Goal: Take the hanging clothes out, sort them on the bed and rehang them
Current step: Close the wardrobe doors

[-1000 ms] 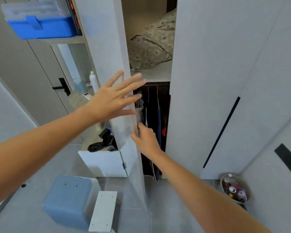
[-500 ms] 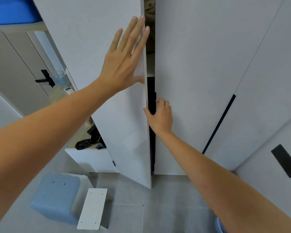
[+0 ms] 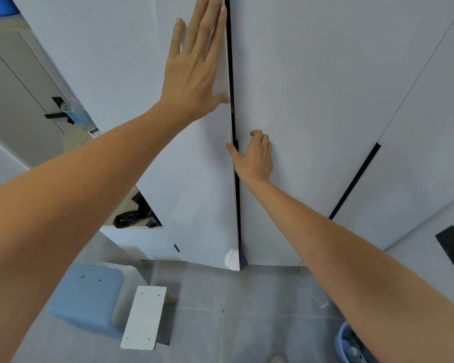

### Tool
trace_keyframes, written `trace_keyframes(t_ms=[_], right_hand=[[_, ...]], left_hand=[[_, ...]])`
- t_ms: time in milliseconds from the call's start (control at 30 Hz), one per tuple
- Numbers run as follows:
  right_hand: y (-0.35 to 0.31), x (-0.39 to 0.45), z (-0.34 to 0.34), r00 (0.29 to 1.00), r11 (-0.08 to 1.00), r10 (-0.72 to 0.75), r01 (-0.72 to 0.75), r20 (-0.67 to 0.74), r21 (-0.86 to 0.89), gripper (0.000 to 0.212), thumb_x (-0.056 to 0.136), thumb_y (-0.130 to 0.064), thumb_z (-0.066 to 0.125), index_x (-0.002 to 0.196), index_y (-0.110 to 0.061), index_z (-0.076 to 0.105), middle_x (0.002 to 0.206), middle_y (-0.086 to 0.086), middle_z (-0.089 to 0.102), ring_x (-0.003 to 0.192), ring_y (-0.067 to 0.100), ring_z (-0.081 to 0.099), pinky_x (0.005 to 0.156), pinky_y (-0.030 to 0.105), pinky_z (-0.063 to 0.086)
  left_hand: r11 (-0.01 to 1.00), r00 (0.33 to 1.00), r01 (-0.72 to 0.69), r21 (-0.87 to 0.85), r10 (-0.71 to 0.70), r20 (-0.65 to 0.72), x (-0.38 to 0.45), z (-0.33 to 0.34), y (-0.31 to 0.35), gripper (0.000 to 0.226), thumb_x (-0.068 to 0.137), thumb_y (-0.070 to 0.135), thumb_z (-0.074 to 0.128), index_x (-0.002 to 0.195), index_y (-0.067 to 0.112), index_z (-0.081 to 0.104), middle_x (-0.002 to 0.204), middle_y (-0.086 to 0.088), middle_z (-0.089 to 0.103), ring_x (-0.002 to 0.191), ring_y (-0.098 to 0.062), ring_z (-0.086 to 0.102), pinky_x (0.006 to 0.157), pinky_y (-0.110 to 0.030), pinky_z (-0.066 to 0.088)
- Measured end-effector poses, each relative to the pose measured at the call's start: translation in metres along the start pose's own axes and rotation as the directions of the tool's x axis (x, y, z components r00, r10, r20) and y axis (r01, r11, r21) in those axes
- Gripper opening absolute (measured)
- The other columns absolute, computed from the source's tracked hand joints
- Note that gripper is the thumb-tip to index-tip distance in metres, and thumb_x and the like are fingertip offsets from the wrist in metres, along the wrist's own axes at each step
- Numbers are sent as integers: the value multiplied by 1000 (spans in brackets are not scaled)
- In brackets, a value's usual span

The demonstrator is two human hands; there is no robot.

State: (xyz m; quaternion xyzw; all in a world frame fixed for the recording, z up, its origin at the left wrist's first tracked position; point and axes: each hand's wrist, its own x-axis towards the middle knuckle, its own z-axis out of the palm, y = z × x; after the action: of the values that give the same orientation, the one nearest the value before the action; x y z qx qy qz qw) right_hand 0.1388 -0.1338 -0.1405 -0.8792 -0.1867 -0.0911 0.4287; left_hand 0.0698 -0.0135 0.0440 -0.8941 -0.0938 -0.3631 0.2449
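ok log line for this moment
left hand flat on wardrobe door | right hand at door edge, fingers curled | dark gap remains

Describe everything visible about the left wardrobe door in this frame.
The left wardrobe door is a tall, plain pale grey-white panel, smooth and matte, with no handle showing. It stands nearly shut: only a narrow dark gap separates its free edge from the neighbouring panel. The left hand presses flat on its face near that edge, fingers straight. The right hand rests at the gap, thumb at the door's edge. Its bottom corner hangs just above the grey tiled floor.
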Motion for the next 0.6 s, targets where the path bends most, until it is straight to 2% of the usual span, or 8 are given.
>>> trace_keyframes(t_ms=[233,367,600], right_hand=[[3,15,8,999,1000,23,-23,-24,9,50,90,-50,74,115,-12,54,113,4,59,108,24,55,70,36,45],[4,17,12,1000,1000,18,-17,-19,11,42,91,-47,74,112,-14,57,112,3,57,105,22,55,68,33,41],[-1,12,23,996,986,-1,-14,92,167,31,94,-29,72,119,-14,61,115,0,58,103,18,60,84,34,53]], left_hand=[[1000,1000,-17,-8,17,-24,15,20,-6,129,79,71,74,167,9,4,175,-14,8,162,-34,8,129,-59,15],[1000,998,-25,-3,25,-51,19,27,-9,124,82,71,72,167,11,4,176,-14,9,162,-34,9,129,-59,14],[999,995,-21,30,24,-96,24,35,-4,116,86,67,70,168,15,6,175,-16,11,162,-36,12,127,-64,16]])
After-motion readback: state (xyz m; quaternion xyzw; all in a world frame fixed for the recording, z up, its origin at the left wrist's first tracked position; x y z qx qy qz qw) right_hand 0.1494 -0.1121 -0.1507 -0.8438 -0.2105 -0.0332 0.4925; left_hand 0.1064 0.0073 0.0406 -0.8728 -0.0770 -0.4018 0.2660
